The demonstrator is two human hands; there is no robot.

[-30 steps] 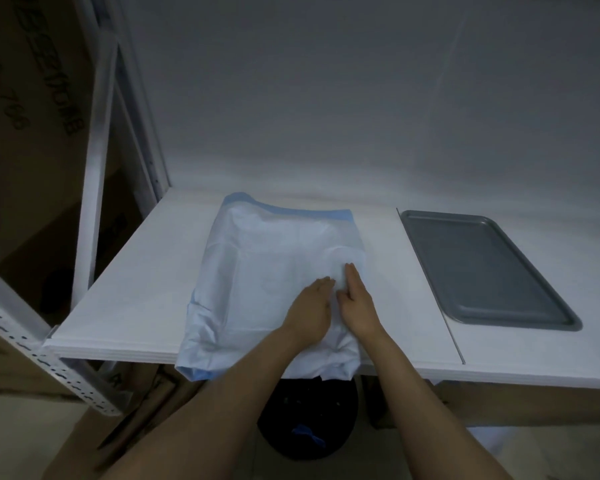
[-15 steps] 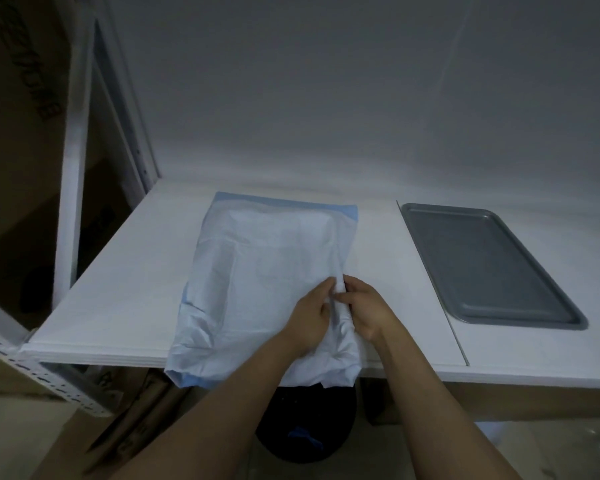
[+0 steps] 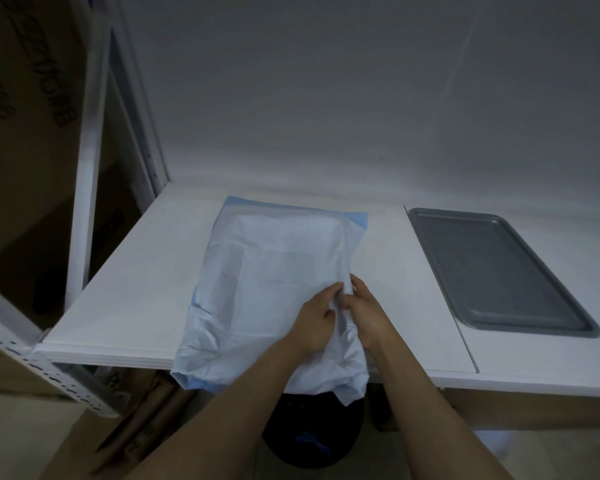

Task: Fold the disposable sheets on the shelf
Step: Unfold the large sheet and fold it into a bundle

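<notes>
The disposable sheet (image 3: 271, 282) lies partly folded on the white shelf (image 3: 136, 292), its long axis running from the back wall toward the person, its near end drooping over the front edge. Both hands meet at its right-hand edge, near the front: the left hand (image 3: 314, 318) and the right hand (image 3: 368, 311) each pinch a raised ridge of the fabric between them, fingers curled onto it, though the dim light makes it hard to say how many layers they hold. Nearly all the sheet spreads leftward and away from this grip, so carrying the edge over would likely go left. A grey tray (image 3: 499, 268) sits apart, to the right.
</notes>
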